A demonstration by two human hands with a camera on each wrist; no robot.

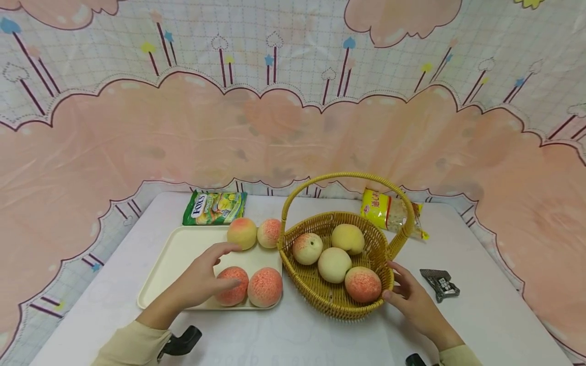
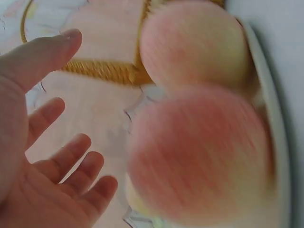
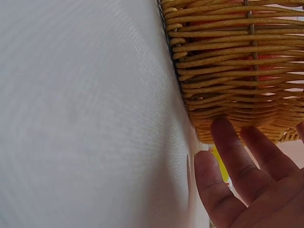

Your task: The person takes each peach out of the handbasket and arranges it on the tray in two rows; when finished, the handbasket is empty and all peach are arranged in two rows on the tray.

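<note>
Left: cream tray (image 1: 183, 249), peaches grouped on its right side, nearest the basket. Left hand (image 1: 208, 272) spread, holding nothing, just beside the near-left peach (image 1: 235, 297), seemingly curved to suit its roundness. Right: wicker basket (image 1: 329, 307), four peaches inside, walls containing them. Right hand (image 1: 414, 300), fingers loosely extended, touches basket's right side, probably steadying.

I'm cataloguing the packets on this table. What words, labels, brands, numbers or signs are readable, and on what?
"FOX'S": on the green packet; the smaller print under it is too small to read surely.
Yellow packet: red characters, too small to quote with confidence.
Small dark packet: pale markings, too small to read.
I can make out no numbers.
</note>
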